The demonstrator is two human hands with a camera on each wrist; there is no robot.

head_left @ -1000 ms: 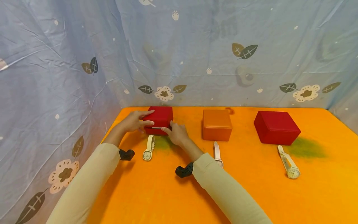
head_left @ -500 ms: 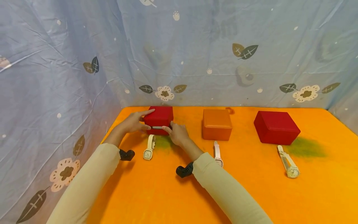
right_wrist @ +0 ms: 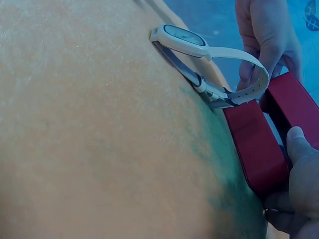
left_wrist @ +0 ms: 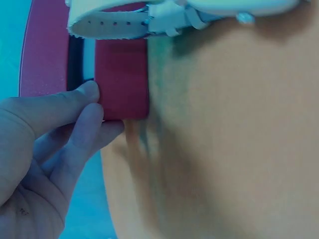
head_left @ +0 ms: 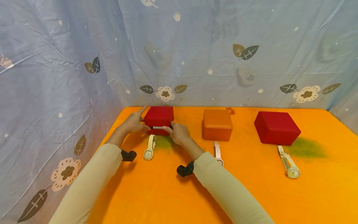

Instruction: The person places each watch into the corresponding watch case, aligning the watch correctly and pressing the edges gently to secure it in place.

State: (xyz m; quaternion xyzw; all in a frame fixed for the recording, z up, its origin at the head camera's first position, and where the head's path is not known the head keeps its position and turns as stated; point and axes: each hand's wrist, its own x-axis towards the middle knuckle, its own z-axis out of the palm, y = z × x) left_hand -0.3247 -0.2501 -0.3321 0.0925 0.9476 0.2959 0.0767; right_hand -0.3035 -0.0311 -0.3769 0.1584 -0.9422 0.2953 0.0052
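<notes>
The leftmost red box [head_left: 158,114] sits at the back left, with its lid slightly raised and a pale strip showing in the gap. My left hand [head_left: 132,123] grips its left end. In the left wrist view, the left thumb [left_wrist: 88,90] lies at the gap and the fingers curl round the corner of the base [left_wrist: 122,82]. My right hand [head_left: 179,133] holds the right end, its thumb [right_wrist: 295,139] in the gap and its fingers partly hidden by the side. A white-strapped watch [head_left: 148,154] lies just in front of the box.
An orange box [head_left: 217,125] and another red box [head_left: 277,127], both closed, stand to the right. A pink-strapped watch [head_left: 217,152] and a white watch [head_left: 289,165] lie before them. A patterned curtain [head_left: 207,56] hangs behind the orange table [head_left: 156,196].
The gap under the lid has widened a little. My left index finger has come off the lid's top and now points up beside the box; the left thumb has slid down to the gap.
</notes>
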